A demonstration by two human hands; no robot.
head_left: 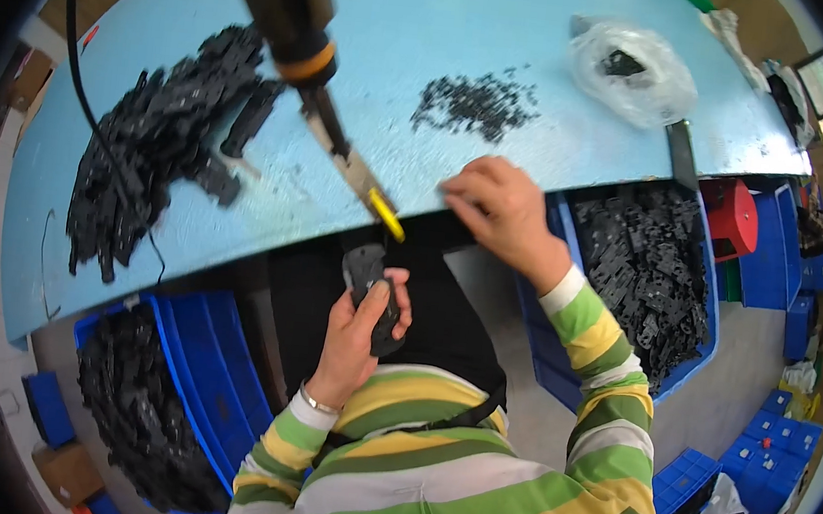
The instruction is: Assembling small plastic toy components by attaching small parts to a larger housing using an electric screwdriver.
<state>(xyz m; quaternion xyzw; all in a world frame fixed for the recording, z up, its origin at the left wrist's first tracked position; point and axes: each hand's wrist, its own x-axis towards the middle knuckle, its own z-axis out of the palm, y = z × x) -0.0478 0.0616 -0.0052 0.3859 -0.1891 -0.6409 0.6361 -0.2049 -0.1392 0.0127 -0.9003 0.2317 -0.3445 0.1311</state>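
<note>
My left hand (352, 339) is closed around a long black plastic part (364, 264), holding it over my lap just off the table's front edge. An electric screwdriver (290, 22) with an orange ring hangs above, its yellow-marked lower end near the top of that part. At the table edge, my right hand (503, 211) has its thumb and fingers drawn together. Whatever is between those fingertips, if anything, is too small to make out. Just beyond it lies a scatter of tiny black pieces (476, 103).
A heap of black plastic parts (140, 147) covers the left of the light blue table (395, 18). A clear plastic bag (637, 76) lies at the far right. Blue bins of black parts stand below at left (209, 356) and right (712, 326). A black cable (81, 86) hangs at left.
</note>
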